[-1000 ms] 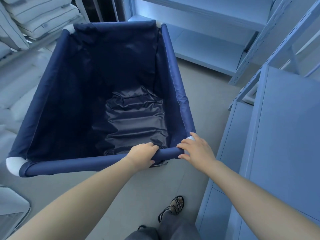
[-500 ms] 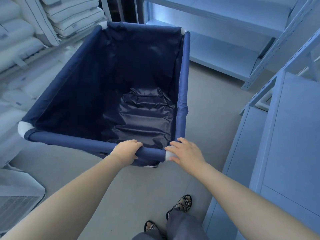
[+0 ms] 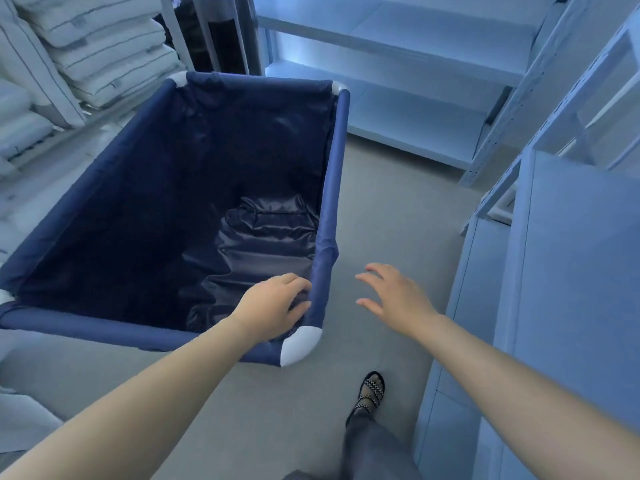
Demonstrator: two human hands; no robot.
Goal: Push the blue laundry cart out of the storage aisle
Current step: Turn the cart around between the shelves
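The blue laundry cart (image 3: 332,188) is a dark blue fabric bin on a tube frame with white corner caps, filling the left and centre of the view. It is empty inside. My left hand (image 3: 273,306) rests over the cart's near rail by its near right corner, fingers curled onto the fabric at the right rail. My right hand (image 3: 391,292) hovers in the air to the right of that corner, fingers spread, touching nothing.
Stacked white pillows (image 3: 93,50) fill shelves on the left. Pale metal shelving (image 3: 398,109) stands ahead and a pale cabinet (image 3: 571,271) rises close on the right. Grey floor (image 3: 391,209) runs between cart and cabinet. My sandalled foot (image 3: 370,389) is below.
The cart has swung so its near right corner points toward me. My right hand has come off the rail and opened in the air. My left hand slid toward the corner.
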